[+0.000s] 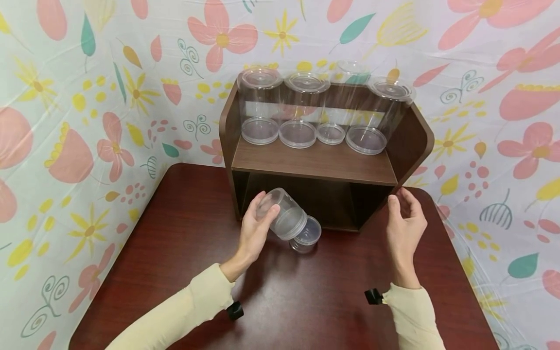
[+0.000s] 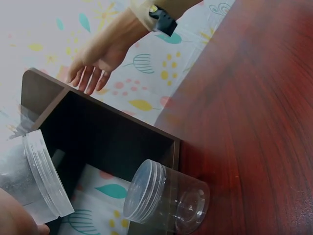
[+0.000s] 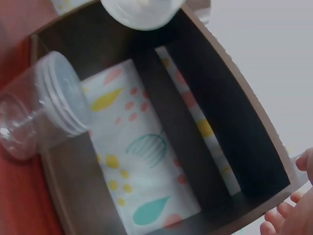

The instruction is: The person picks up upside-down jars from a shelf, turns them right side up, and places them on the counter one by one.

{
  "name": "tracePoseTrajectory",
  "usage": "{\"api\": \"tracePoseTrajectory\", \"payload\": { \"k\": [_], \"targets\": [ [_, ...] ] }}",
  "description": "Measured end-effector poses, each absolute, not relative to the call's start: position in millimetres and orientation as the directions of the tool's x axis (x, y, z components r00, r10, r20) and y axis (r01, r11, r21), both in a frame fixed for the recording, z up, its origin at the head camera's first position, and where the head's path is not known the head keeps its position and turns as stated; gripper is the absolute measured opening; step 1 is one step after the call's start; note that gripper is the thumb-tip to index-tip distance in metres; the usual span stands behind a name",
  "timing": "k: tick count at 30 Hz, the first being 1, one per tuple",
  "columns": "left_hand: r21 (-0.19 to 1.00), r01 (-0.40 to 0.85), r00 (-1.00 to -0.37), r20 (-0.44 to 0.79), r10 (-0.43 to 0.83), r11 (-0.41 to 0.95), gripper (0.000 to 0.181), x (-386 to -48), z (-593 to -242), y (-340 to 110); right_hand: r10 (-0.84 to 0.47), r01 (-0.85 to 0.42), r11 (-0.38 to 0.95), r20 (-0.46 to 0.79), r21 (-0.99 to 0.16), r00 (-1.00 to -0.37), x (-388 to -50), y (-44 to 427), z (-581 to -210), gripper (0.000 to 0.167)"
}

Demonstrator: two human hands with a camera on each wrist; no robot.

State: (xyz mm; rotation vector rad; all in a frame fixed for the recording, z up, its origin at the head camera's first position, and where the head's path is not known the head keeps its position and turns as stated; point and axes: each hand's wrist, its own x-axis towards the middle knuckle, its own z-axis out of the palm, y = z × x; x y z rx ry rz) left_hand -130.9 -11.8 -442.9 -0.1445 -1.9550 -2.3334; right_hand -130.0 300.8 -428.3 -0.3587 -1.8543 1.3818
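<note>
My left hand grips a clear plastic jar round its side, thumb on top. The jar is tilted, with its ridged, lidded end pointing down and to the right. A second clear jar stands upright on the table just in front of the shelf, partly behind the held one; whether the two touch I cannot tell. My right hand is at the right side of the brown shelf, fingers loosely bent and holding nothing. Its fingertips are at the shelf's side edge in the left wrist view, perhaps touching it.
Several clear lidded jars stand in a row on the upper shelf board, among them a left-end jar and a right-end jar. The lower compartment faces me. Under everything is a dark red wooden table, with flowered cloth around it.
</note>
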Motion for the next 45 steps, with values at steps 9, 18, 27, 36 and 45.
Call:
{"api": "tracePoseTrajectory", "payload": {
  "k": [9,18,27,36,45],
  "targets": [
    [0.976,0.101,-0.995,0.097,-0.029,-0.194,0.064,-133.3,-444.4,-8.3,0.560,-0.211,0.365,0.395,-0.907,-0.728,-106.8,278.5,-440.0,0.037],
    [0.959,0.078,-0.997,0.083,0.008,-0.273,0.063,-132.2,-451.0,0.1,0.336,-0.257,0.341,0.372,-0.904,-0.865,-95.5,248.4,-462.6,0.040],
    [0.958,0.058,-0.997,0.071,0.037,-0.280,0.062,-130.0,-457.5,5.3,0.154,-0.345,0.261,0.392,-0.901,-0.907,-88.2,219.6,-467.5,0.050],
    [0.956,0.041,-0.996,0.061,0.059,-0.290,0.062,-125.3,-457.0,10.4,-0.031,-0.376,0.269,0.382,-0.887,-0.924,-86.7,204.8,-474.2,0.075],
    [0.931,0.012,-0.987,0.070,0.147,-0.364,0.065,-121.9,-458.7,15.6,-0.045,-0.257,0.304,0.255,-0.917,-0.966,-85.9,199.1,-475.6,0.090]
  ]
}}
